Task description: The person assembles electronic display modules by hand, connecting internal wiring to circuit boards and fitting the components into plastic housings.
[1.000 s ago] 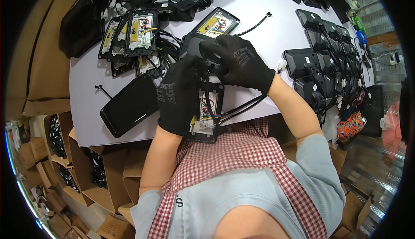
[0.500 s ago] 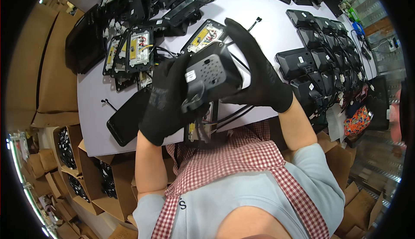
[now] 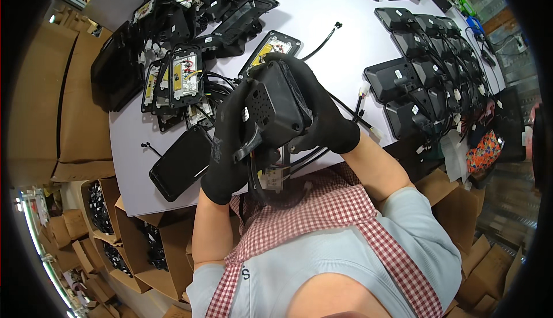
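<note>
Between my two black-gloved hands is a black plastic device housing [image 3: 277, 106] with a perforated back, a white label and thick cables hanging from it. My left hand [image 3: 229, 139] grips its left side, and my right hand [image 3: 320, 108] wraps round the right side and top edge. The housing is tilted above the table's near edge. Beyond it lies an opened unit [image 3: 271, 47] with a yellow-and-white circuit board and wires. Partly hidden under my hands is another board unit [image 3: 274, 179]. A flat black panel [image 3: 181, 164] rests left of my left hand.
Several housings with cables [image 3: 397, 79] stand in rows on the right of the white table [image 3: 340, 47]. Opened units with boards [image 3: 185, 76] are stacked at the left, with more black housings [image 3: 236, 24] piled behind. Cardboard boxes [image 3: 129, 246] holding black parts stand below the table's left edge.
My right hand has closed from a spread grip onto the housing's side and top. The housing has turned, with its perforated back now facing more to the left.
</note>
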`<act>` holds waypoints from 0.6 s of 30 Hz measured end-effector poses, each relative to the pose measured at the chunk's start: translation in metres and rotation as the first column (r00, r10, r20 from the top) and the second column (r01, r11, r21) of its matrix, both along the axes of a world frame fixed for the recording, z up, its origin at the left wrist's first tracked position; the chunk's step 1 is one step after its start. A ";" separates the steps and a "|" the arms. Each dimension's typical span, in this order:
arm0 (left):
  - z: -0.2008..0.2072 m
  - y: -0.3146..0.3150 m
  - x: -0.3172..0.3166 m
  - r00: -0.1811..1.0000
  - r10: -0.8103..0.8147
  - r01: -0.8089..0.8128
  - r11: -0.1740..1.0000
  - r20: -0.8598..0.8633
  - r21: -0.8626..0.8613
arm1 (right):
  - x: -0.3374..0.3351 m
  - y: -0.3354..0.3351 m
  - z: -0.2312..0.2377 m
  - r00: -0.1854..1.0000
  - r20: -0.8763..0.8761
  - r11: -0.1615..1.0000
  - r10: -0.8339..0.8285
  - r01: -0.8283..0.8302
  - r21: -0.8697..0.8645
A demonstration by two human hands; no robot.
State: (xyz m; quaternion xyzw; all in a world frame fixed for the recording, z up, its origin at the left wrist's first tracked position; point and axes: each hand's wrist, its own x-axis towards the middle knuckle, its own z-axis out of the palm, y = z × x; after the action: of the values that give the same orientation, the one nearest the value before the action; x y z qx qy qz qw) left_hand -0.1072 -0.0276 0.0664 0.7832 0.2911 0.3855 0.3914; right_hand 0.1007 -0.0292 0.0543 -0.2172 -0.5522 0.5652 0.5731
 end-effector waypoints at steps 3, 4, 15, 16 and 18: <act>-0.005 0.001 -0.006 0.999 -0.023 0.020 0.998 -0.038 -0.056 | -0.001 0.000 -0.005 0.999 0.017 0.995 -0.046 0.044 0.092; -0.006 0.003 -0.005 0.999 -0.024 0.022 0.998 -0.038 -0.055 | 0.001 -0.001 -0.005 0.998 0.036 0.995 -0.048 0.045 0.094; -0.027 0.015 0.005 0.973 0.202 -0.144 0.913 -0.115 0.383 | -0.004 -0.021 0.024 0.991 0.134 0.999 0.008 -0.002 -0.049; -0.025 0.015 0.008 0.972 0.203 -0.143 0.910 -0.118 0.389 | -0.011 -0.025 0.022 0.990 0.097 0.993 -0.106 0.111 -0.047; -0.018 0.014 0.019 0.885 0.447 -0.294 0.752 -0.128 0.590 | -0.014 -0.030 0.034 0.979 0.123 0.940 -0.162 0.191 -0.282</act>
State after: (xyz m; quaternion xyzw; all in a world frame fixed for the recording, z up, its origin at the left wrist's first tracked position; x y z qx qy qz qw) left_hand -0.0879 -0.0140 0.0487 0.8317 0.3660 0.4169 0.0200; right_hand 0.0862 -0.0588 0.0886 -0.3755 -0.4684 0.5754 0.5554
